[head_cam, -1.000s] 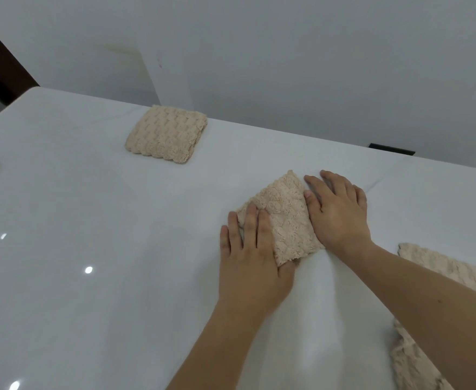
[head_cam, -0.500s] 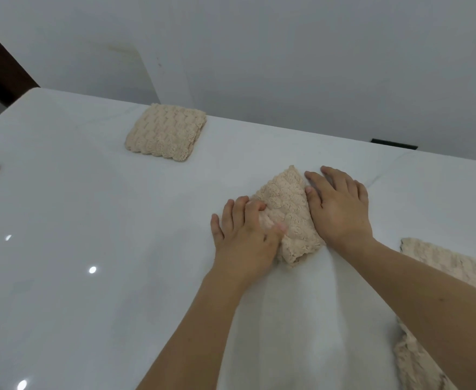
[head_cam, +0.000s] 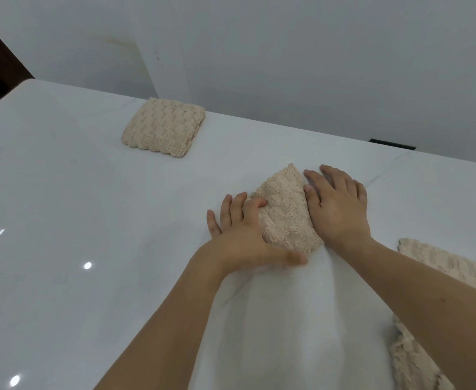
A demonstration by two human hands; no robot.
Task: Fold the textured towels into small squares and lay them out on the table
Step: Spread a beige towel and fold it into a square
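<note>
Nubby beige folded towel (head_cam: 286, 218), both hands (head_cam: 338, 204) flanking, glossy white table (head_cam: 76, 220)

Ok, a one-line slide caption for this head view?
Both hands, left hand and right hand, press a folded towel on the white table; a finished square lies beyond.
</note>
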